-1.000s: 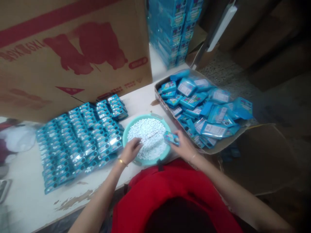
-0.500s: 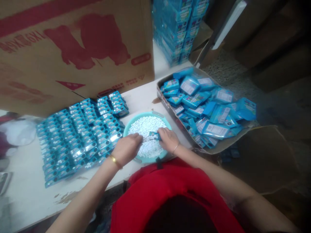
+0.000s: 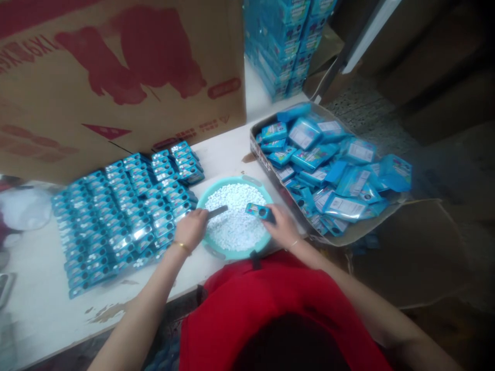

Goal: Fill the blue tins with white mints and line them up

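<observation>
Holding a small blue box (image 3: 257, 209) above a basin of white pellets (image 3: 234, 226)

Box sits over the right part of the basin (image 3: 201, 201), long side roughly level; whether it touches the pellets, you cannot tell. Your right hand (image 3: 284, 228) is clamped on its right end, fingers wrapped around, the left end free. A dark round spot shows near your fingers; hole or print, unclear.

Handling, as judged: light, thin-walled, likely card. Stiff along its edges, soft in the broad faces, so a hard squeeze may dent it. The sheen suggests a slick surface. Best hold: narrow edges near one end, light pressure, printed face left clear.

Your left hand (image 3: 191, 228) closes on one end of a dark strip (image 3: 218, 212), its tip reaching past the left rim over the pellets. It looks flat and rigid; material not clear. Box and strip stand apart. Pellets look small, loose, apt to roll.

Farther out: to your left, rows of blue boxes (image 3: 127, 216) packed close on the white table (image 3: 228, 149). To your right, a cardboard tray (image 3: 266, 163) heaped with blue packets (image 3: 346, 206), some glossy as if wrapped. Beyond, a large printed carton (image 3: 216, 62) and a tall blue stack (image 3: 278, 46).
</observation>
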Demonstrator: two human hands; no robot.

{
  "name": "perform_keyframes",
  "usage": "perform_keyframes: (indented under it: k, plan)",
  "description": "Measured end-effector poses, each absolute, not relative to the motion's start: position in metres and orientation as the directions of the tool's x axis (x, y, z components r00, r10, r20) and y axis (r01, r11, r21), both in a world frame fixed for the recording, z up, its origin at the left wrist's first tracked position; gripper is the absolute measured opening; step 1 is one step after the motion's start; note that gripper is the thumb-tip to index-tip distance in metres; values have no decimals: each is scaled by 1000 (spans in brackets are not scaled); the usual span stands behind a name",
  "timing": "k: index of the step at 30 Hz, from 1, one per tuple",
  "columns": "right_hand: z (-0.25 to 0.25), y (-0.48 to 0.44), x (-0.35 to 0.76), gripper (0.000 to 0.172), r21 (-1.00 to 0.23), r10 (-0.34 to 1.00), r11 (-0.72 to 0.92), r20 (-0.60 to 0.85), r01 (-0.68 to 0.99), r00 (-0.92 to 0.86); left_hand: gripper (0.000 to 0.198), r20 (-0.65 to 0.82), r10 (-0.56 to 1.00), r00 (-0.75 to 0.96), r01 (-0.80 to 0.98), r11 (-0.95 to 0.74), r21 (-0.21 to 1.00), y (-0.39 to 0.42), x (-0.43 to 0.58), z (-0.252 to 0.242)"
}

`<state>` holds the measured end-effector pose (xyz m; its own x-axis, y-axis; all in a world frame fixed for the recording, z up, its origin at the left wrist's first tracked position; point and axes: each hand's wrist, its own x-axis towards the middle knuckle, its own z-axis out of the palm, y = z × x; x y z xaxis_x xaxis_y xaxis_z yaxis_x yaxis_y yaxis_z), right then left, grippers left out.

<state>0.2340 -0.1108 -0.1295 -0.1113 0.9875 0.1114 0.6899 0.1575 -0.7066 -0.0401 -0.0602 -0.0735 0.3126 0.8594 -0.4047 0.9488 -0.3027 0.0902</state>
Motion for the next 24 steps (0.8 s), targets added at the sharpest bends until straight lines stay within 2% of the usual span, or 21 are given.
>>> perform_keyframes:
  k: [3, 6, 11, 16, 20, 24]
  plan:
    - [-128, -119, 248, 33, -791, 996, 78, 92, 607, -7, 20, -471, 834, 288, 956, -223, 190, -59, -43, -140]
    - [-129, -127, 255, 36, -838, 996, -6, 41, 545, 75, 21, -452, 829, 328, 932, -205, 300, -61, -19, -187]
    - [-135, -135, 257, 38, -889, 990, -96, -41, 447, 132, 25, -407, 847, 343, 875, -130, 466, -63, 4, -214]
    - [-135, -133, 257, 37, -872, 991, -87, -28, 482, 128, 29, -381, 839, 389, 794, -95, 600, -66, -23, -192]
    - [-134, -124, 251, 35, -795, 996, 11, 63, 607, 65, 30, -254, 841, 478, 659, -152, 737, -65, -44, -144]
    - [-138, -113, 238, 32, -717, 987, 154, 146, 680, -70, 28, -206, 804, 557, 666, -285, 689, -59, -47, -86]
